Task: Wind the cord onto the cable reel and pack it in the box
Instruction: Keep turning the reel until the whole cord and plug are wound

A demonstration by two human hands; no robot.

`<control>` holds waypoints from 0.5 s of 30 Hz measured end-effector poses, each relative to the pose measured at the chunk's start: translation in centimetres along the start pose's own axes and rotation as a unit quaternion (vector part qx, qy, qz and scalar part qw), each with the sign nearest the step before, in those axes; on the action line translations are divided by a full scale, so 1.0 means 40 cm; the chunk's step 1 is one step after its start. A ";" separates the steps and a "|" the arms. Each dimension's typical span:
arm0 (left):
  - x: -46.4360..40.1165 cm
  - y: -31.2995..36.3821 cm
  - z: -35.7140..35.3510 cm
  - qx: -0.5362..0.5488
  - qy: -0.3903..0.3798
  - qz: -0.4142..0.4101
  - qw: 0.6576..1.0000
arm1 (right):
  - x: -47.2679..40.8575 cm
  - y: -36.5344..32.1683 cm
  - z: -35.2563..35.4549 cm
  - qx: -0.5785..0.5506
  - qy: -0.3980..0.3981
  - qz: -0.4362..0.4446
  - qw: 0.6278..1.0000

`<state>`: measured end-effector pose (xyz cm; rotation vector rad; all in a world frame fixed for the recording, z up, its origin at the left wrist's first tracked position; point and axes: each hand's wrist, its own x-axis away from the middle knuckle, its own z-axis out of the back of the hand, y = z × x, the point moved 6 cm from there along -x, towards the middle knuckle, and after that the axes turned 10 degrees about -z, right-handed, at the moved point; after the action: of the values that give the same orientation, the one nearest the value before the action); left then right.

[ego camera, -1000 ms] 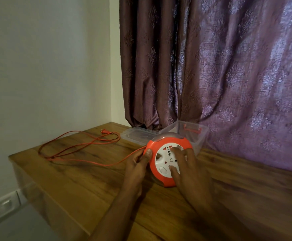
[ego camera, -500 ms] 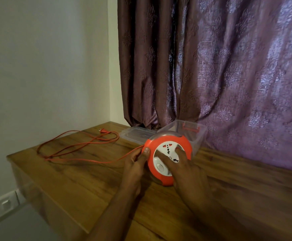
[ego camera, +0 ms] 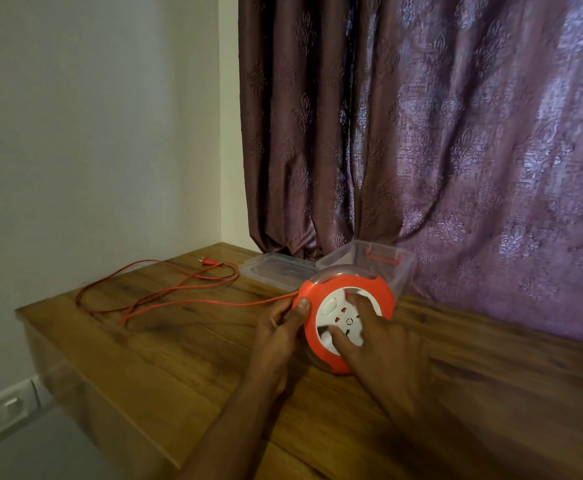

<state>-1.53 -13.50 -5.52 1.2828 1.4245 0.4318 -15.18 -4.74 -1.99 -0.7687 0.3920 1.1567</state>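
The cable reel (ego camera: 321, 293), an orange ring around a white socket hub, stands tilted on edge on the wooden table (ego camera: 179, 358). My left hand (ego camera: 278, 329) grips its left rim, thumb on the orange front. My right hand (ego camera: 378, 344) has its thumb and fingertips spread in a claw on the white hub, and they are blurred. The orange cord (ego camera: 214, 302) runs left from the reel and lies in loose loops, ending at its plug (ego camera: 208, 260) by the far corner. Directly behind the reel stands the clear plastic box (ego camera: 404, 271) with an orange latch, lid off.
The box's clear lid (ego camera: 276, 271) lies flat to the left of the box. A purple curtain (ego camera: 421, 133) hangs along the table's far side. The table's left edge drops off beside a white wall with a socket plate (ego camera: 2, 414) low down.
The white hub has turned under my right hand; its oval button went from lower left to upper left. The cord's loops on the table have shifted slightly. My left hand stays on the rim.
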 end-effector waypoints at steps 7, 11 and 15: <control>0.002 -0.005 -0.005 -0.004 -0.011 0.000 1.000 | -0.001 0.033 -0.010 -0.053 -0.017 -0.098 0.994; 0.004 -0.004 -0.009 0.008 -0.014 0.004 1.000 | -0.002 0.047 -0.017 -0.130 -0.040 -0.167 0.977; 0.002 -0.003 -0.009 0.003 -0.019 0.005 1.000 | 0.006 0.063 -0.043 -0.251 -0.071 -0.249 0.933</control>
<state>-1.87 -13.32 -5.53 1.2972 1.3892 0.4094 -17.25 -5.33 -4.18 -1.1414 -0.2308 0.8214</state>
